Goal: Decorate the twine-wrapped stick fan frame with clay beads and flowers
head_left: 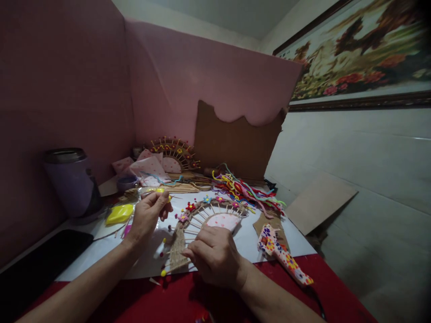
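A fan-shaped craft (177, 246) of thin sticks and woven twine lies on white paper, with small colored flowers and balls along its curved edge and a pink dotted half circle (224, 220) in its middle. Over the craft's near side is my right hand (215, 255), its fingers curled together; what they hold, if anything, is hidden. My left hand (148, 215) is raised left of the craft, thumb and fingers pinched near a small yellow piece (169, 198) with a thin stick pointing right.
Behind lie colored fuzzy stems (242, 188), bundled sticks (188, 184) and a finished-looking fan (171, 152). A flowered glue gun (286, 255) rests at right. At left are a purple tumbler (72, 184), yellow clay (119, 214) and a black phone-like object (50, 255).
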Tool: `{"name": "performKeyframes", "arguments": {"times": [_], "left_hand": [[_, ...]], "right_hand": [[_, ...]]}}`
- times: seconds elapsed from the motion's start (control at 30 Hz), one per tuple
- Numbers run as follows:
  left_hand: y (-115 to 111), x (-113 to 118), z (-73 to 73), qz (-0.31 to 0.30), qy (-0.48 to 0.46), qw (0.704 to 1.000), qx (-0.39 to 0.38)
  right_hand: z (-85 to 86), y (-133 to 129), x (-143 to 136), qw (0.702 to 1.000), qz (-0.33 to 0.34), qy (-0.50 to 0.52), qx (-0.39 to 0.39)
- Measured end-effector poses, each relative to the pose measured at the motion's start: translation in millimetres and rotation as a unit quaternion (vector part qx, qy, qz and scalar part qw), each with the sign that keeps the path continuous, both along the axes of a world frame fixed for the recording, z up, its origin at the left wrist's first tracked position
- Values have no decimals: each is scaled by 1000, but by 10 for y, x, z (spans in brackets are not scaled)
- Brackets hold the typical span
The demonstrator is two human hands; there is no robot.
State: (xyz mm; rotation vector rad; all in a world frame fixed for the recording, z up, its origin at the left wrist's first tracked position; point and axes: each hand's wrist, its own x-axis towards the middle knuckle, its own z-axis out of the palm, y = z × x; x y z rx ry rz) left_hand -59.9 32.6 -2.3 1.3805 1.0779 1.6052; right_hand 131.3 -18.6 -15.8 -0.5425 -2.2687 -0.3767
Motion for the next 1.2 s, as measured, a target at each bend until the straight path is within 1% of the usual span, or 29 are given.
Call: {"name": "performKeyframes", "arguments": {"times": [0.3,0.43,0.6,0.83,0.9,1.1,1.2], "left_hand": [[1,-4,-19,4,1,1000,-11],[-7,8,-3,1,-1,1000,-20],[-22,21,19,-7,-29,999,-32],[42,-50,-5,60,-56,997,1],[39,-53,12,53,-51,997,-8],[-17,-3,35,1,-4,1000,-25],[-12,8,20,-3,-10,999,-34]], "right_hand": [[-20,9,-13,1000,7,7,-1],[-1,-6,-15,1000,6,9,4],[24,-11,0,1000,4,25,-14],[35,-16,15,998,8,50,-39],[42,-20,13,997,5,58,-44],[24,3,42,993,-18,93,-75],[10,14,58,992,-31,87,-86]]}}
